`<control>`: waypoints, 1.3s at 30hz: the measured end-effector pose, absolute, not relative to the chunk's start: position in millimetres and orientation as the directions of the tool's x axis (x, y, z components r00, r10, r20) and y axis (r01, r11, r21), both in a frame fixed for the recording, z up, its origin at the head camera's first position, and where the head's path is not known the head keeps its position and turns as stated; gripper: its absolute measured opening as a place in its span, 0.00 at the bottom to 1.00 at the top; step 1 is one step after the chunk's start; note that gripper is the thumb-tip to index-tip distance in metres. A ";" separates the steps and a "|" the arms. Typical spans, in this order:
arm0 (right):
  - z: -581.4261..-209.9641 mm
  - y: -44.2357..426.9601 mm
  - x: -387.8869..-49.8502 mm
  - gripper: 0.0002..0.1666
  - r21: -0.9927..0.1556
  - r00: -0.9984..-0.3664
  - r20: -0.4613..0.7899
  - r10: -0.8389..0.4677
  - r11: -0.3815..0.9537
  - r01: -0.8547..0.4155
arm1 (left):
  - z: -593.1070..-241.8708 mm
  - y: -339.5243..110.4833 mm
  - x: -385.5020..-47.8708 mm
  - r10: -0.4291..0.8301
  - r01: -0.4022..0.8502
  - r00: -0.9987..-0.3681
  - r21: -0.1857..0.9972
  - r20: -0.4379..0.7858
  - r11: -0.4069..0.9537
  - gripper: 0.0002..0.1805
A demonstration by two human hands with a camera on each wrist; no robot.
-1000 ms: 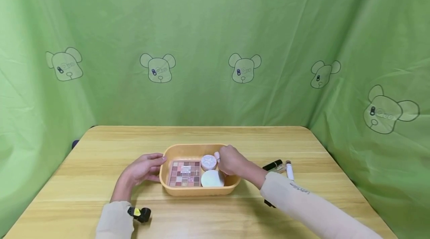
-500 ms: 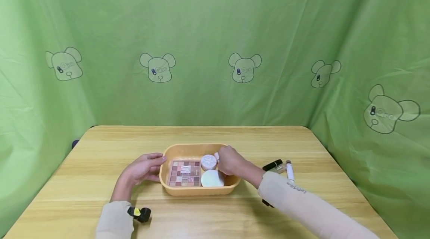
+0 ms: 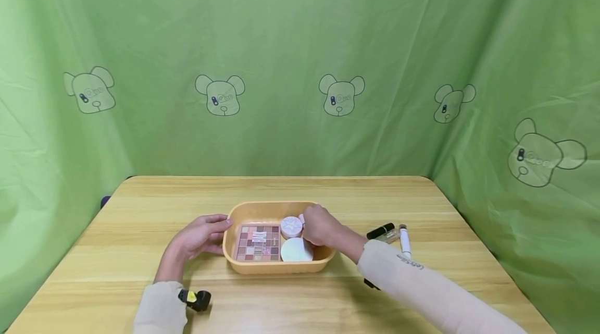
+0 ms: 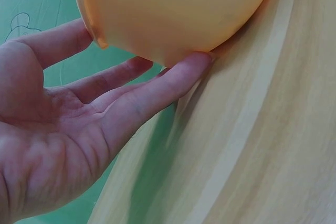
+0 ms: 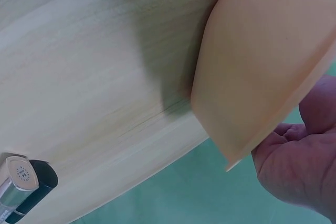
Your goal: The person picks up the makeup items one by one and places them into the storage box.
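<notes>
A small, stubby white piece point(image 3: 302, 218), mostly hidden, is at the back right of a rounded, yellow-orange plastic basket point(image 3: 276, 268), just beside a pale, round embossed compact point(image 3: 291, 226). The right hand point(image 3: 321, 225), fingers curled, appears to grip it; the left hand point(image 3: 203, 236) holds the basket's left edge. Placing the piece seems the step in hand; the next move likely calls for loosening that grip. A glossy black tube point(image 3: 380, 231) lies toward the wooden table's point(image 3: 281, 308) right edge.
</notes>
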State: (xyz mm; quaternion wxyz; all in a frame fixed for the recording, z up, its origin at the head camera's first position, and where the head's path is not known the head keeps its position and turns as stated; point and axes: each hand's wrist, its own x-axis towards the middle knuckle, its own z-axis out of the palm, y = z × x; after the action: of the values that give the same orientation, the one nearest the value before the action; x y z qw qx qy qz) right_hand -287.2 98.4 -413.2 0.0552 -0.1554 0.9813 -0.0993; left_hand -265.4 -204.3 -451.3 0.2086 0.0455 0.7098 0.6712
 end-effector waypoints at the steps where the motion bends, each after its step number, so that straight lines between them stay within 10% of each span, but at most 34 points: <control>1: -413.6 98.3 -287.5 0.11 -0.207 -0.945 -0.074 -0.319 0.932 -0.298 | -451.1 -204.3 -265.4 0.343 -0.216 -0.909 0.972 -0.236 0.096 0.40; 39: -419.2 94.8 -289.3 0.08 -0.067 -0.929 -0.049 -0.367 0.929 -0.364 | -455.1 -204.6 -267.0 0.330 -0.213 -0.915 0.972 -0.233 0.095 0.41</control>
State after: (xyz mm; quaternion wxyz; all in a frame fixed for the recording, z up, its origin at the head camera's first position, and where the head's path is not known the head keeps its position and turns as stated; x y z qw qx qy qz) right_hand -289.3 94.8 -419.2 0.0304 -0.1862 0.9816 -0.0286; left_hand -267.0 -204.6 -455.1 0.2024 0.0411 0.7119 0.6713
